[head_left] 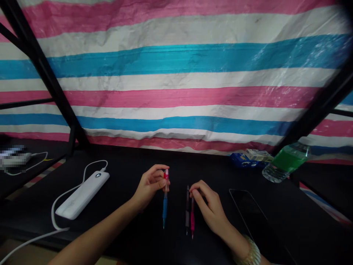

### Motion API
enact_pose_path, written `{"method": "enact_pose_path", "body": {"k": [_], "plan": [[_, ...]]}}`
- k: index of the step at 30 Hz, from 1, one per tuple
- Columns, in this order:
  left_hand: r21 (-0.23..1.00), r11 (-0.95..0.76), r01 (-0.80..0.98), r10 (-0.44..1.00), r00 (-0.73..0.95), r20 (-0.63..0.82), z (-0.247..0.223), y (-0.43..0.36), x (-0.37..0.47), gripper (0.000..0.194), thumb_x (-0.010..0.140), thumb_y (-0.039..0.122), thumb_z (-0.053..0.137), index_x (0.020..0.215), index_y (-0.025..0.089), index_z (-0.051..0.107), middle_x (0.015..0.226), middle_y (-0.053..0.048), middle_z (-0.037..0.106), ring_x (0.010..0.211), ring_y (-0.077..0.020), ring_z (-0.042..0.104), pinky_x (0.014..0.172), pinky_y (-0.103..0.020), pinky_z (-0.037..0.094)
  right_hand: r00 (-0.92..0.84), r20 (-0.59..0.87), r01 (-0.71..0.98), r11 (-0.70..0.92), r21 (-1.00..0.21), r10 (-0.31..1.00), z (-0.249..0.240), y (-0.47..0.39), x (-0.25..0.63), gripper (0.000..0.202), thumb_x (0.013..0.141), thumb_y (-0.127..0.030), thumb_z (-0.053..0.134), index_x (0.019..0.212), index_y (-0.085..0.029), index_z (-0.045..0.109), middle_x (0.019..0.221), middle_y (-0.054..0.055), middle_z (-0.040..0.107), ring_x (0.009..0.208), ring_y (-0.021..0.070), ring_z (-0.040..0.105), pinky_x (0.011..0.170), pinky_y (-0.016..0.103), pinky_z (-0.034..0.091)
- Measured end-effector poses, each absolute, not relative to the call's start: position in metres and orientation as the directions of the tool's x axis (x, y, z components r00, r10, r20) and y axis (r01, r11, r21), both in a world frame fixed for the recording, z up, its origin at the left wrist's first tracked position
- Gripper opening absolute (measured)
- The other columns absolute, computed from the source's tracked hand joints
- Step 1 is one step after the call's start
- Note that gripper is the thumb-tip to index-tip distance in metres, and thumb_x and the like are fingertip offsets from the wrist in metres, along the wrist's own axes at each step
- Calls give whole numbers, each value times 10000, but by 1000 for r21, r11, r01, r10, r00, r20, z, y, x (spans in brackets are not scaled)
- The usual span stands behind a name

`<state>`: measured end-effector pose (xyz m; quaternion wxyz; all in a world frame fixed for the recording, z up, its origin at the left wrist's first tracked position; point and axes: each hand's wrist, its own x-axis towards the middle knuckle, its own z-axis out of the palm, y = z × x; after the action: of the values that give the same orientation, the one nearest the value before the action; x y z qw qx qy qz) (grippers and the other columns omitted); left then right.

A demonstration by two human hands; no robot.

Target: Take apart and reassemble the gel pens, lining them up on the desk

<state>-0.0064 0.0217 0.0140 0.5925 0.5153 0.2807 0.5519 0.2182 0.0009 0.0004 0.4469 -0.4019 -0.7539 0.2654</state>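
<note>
The blue pen (pixel 164 208) is in the left hand (pixel 151 184), near the middle of the black table (pixel 132 239). Thumb and fingers pinch it close to its red top, and its tip points toward the person; whether the tip touches the table is hard to tell.

Just to the right, the pink pen (pixel 192 222) and the dark pen (pixel 187 217) lie side by side, tips also toward the person. The right hand (pixel 209 208) has its thumb and fingers closed at the upper end of the pink pen; whether they also grip the dark pen cannot be told. A pale band (pixel 251 253) circles the right wrist.

Beside the right hand lies a phone (pixel 253 213), screen dark. Beyond it, toward the back right, a bottle (pixel 288 162) of green liquid leans, near a blue pack (pixel 244 160) and a pale box (pixel 258 155).

Left of the left arm lies a white power bank (pixel 82 195) with a cable (pixel 56 206) plugged in. A striped sheet (pixel 179 95) hangs behind the table.
</note>
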Motion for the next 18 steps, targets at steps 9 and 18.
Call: {"method": "enact_pose_path", "body": {"k": [9, 18], "plan": [[949, -115, -292, 973, 160, 167, 18, 33, -20, 427, 715, 215, 776, 1103, 156, 607, 736, 5, 621, 598, -125, 621, 569, -240, 482, -294, 484, 398, 566, -722, 824, -1, 2, 219, 224, 986, -299, 435, 838, -202, 572, 759, 17, 511, 665, 166, 507, 606, 288, 388], [986, -96, -135, 973, 197, 121, 19, 43, -28, 507, 706, 219, 726, 1178, 153, 555, 708, 6, 644, 572, -133, 622, 575, -253, 467, -333, 547, 430, 640, -637, 768, -4, 2, 219, 180, 979, -238, 446, 839, -203, 553, 733, 9, 495, 681, 174, 473, 624, 300, 365]]}}
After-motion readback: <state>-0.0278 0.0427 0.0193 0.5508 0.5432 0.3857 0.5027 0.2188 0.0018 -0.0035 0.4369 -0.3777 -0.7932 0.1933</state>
